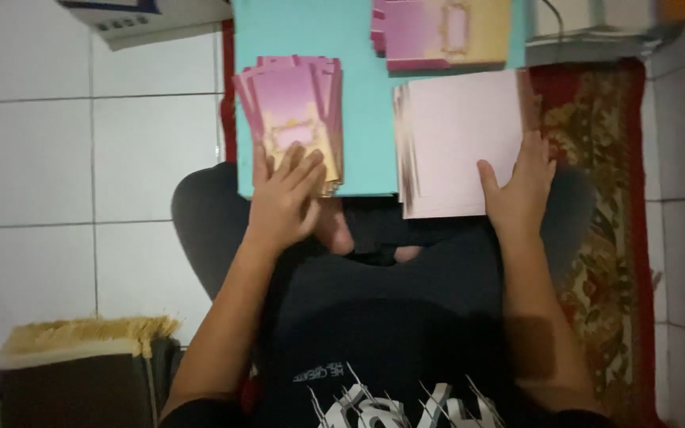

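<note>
Floor tiles [81, 158], white, fill the left of the view, with a fringed dark box [81, 372] at the lower corner; next comes the turquoise board [366, 135] that lies across your lap. Your left hand [283, 198] rests flat on the near end of the fanned stack of pink and gold cards [295, 115], fingers together and laid on the top card, clamped on nothing; the stack lies on the board's left part. A second pile of such cards [445, 32] sits at the board's far edge, apart from both hands. Your right hand [521, 190] presses on the near right corner of the pale sheets [457, 143], fingers slightly spread, thumb out, gripping nothing; these sheets overhang the board toward your lap. A red patterned rug [596, 198] borders the right. Step in hand, as judged: both stacks are steadied before a card is taken. Next move, as judged, calls for separating a single card at the edge without dragging the fan askew.
</note>
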